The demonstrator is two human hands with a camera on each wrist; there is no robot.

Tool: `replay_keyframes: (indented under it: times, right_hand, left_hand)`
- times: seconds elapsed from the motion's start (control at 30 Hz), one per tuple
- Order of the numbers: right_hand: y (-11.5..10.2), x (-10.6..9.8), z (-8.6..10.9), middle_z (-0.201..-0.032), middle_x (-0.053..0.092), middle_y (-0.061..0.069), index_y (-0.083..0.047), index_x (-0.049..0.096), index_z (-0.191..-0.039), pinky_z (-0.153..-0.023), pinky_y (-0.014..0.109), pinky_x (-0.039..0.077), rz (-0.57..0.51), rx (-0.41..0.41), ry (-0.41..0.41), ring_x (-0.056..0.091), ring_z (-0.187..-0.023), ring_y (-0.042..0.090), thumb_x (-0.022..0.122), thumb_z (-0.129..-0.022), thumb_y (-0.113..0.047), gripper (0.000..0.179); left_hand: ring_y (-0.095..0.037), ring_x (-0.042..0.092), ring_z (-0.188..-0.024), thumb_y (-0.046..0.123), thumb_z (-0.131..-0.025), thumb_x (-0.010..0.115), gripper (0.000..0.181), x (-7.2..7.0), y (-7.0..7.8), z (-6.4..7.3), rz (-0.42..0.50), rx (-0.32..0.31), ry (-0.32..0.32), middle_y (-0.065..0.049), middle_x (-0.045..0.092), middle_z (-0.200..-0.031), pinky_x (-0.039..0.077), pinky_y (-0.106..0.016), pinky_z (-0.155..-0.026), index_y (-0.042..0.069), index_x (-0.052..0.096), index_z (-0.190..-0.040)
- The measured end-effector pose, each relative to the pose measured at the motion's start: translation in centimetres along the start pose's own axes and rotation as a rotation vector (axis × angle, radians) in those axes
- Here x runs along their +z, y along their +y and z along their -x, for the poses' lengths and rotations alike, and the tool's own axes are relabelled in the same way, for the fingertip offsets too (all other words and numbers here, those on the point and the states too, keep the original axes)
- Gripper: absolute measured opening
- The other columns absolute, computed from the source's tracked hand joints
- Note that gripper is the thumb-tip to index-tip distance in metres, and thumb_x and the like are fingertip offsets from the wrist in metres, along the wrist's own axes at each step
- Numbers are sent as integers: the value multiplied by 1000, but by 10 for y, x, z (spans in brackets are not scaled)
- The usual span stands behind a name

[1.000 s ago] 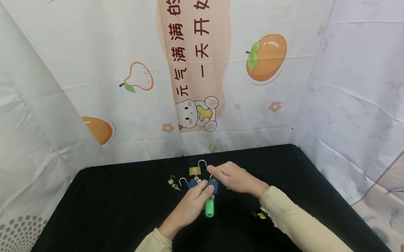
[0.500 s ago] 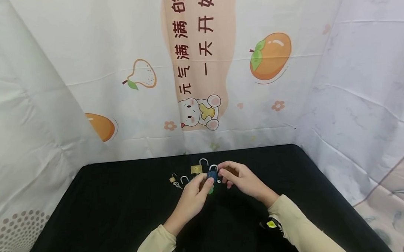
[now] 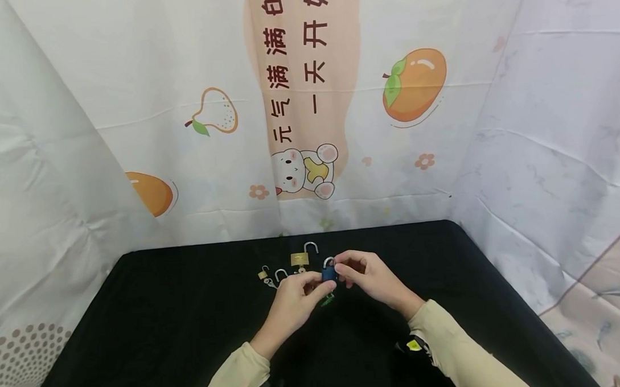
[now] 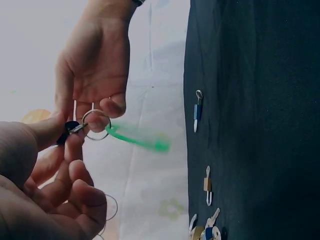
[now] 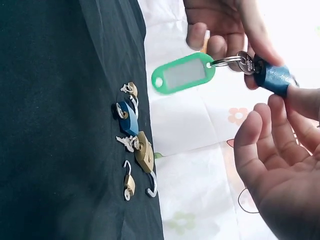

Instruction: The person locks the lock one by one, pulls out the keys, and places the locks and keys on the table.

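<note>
A blue padlock [image 3: 329,273] is held up between both hands, its silver shackle [image 3: 329,262] on top. My left hand [image 3: 295,301] grips its body between thumb and fingers. The right hand [image 3: 370,277] pinches its shackle end with thumb and index finger. In the right wrist view a key [image 5: 245,62] sits in the padlock's bottom. From its ring [image 5: 226,61] hangs a green-rimmed key tag [image 5: 184,73], which is blurred in the left wrist view. Other fingers of both hands are bent and partly hidden.
On the black cloth [image 3: 192,334], behind the left hand, lie a large brass padlock [image 3: 299,259] with its shackle raised, a small brass padlock [image 3: 263,275] and another blue padlock [image 5: 129,119]. Keys [image 5: 126,142] lie among them. White printed curtains enclose the back and sides.
The right hand has drawn back from over the padlock to its shackle's side. The padlock has shifted slightly right, and the green tag no longer hangs broad side to the head view.
</note>
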State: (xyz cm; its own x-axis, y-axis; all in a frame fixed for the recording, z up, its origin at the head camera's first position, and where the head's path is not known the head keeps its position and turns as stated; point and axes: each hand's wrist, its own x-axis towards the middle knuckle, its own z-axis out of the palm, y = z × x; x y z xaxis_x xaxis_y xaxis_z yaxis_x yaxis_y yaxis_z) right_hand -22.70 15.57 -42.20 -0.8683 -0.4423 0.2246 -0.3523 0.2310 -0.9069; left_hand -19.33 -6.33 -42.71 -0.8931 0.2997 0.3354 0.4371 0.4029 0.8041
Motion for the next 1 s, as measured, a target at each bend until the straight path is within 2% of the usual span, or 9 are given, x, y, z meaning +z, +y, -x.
replay_keyframes:
  times: [0.1,0.2,0.3,0.4,0.47,0.63,0.8,1.0]
  right_hand:
    - [0,-1,1,-106,68,13,-8,68,-122,-73,38,57,-7,9,-6,64,-80,32,59,-105,-25,25]
    - [-1,-2,1,-111,68,10,-8,69,-121,-73,36,56,-33,-4,-13,63,-81,37,60,-104,-23,25]
    - [-2,-1,0,-111,67,10,-8,70,-117,-72,35,56,-62,-33,-32,60,-81,40,61,-104,-21,21]
    - [-1,0,0,-105,65,10,-9,70,-111,-71,34,55,-76,-70,-44,59,-77,35,61,-103,-19,15]
    - [-1,1,0,-102,65,10,-10,70,-108,-71,35,54,-75,-93,-42,59,-76,31,61,-103,-17,12]
    - [-1,-1,1,-103,64,10,-11,69,-107,-72,33,54,-68,-130,-11,59,-78,33,60,-104,-15,10]
    - [-5,-3,1,-99,63,11,-11,69,-108,-72,33,53,-64,-136,19,58,-76,25,59,-104,-16,11]
    - [-8,-4,2,-103,64,11,-10,69,-109,-71,34,53,-59,-127,45,58,-78,29,60,-104,-15,12]
  left_hand:
    - [-7,50,-60,40,-95,71,24,-2,1,-1,0,25,8,13,60,-71,40,-23,-54,17,78,-96]
    - [-5,53,-62,39,-93,73,22,-4,3,-2,4,33,16,14,66,-75,44,-23,-55,18,79,-96]
    - [-5,58,-65,38,-93,73,22,-3,5,-3,22,27,16,14,70,-79,49,-24,-58,17,80,-96]
    - [-5,59,-66,38,-93,73,23,-1,6,-3,36,21,17,15,71,-82,51,-25,-60,17,80,-98]
    - [-5,58,-65,40,-93,72,24,0,7,-3,38,22,19,15,70,-80,49,-24,-58,17,80,-98]
    - [-8,52,-60,42,-95,71,26,2,9,-3,11,37,24,13,61,-69,42,-23,-53,17,79,-96]
    - [-7,49,-61,34,-95,73,18,5,8,-2,-27,43,21,12,56,-70,41,-24,-55,17,79,-95]
    - [-6,48,-61,25,-97,72,13,9,9,-2,-25,88,38,11,56,-70,41,-23,-55,16,78,-92]
